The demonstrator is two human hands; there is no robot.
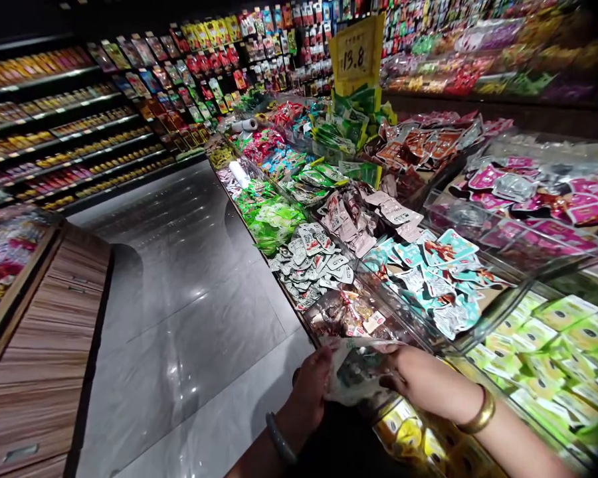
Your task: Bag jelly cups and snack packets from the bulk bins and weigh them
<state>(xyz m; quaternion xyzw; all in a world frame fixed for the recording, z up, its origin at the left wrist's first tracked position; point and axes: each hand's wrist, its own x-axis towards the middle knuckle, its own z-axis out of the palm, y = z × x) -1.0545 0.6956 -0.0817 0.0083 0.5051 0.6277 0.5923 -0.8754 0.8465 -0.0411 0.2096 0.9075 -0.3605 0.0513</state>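
Observation:
A clear plastic bag [356,372] with faint green print is stretched between my two hands at the bottom middle. My left hand [311,382], with a grey bangle at the wrist, grips its left side. On the other side, my right hand [411,372] holds the bag's edge, a gold bangle round that wrist. What the bag contains, if anything, I cannot make out. Just beyond it lie brown snack packets [351,315] in a bin, with white-and-black packets [316,262] behind them. Yellow packets [403,425] show under my right hand.
Clear-walled bins run along the right, with teal packets [436,272], light green boxes [553,358] and pink packets [518,186]. A yellow price sign [357,56] reads 13.8. Grey tiled floor [179,318] stretches left to a wooden cabinet [50,332]. Stocked shelves [60,126] line the back.

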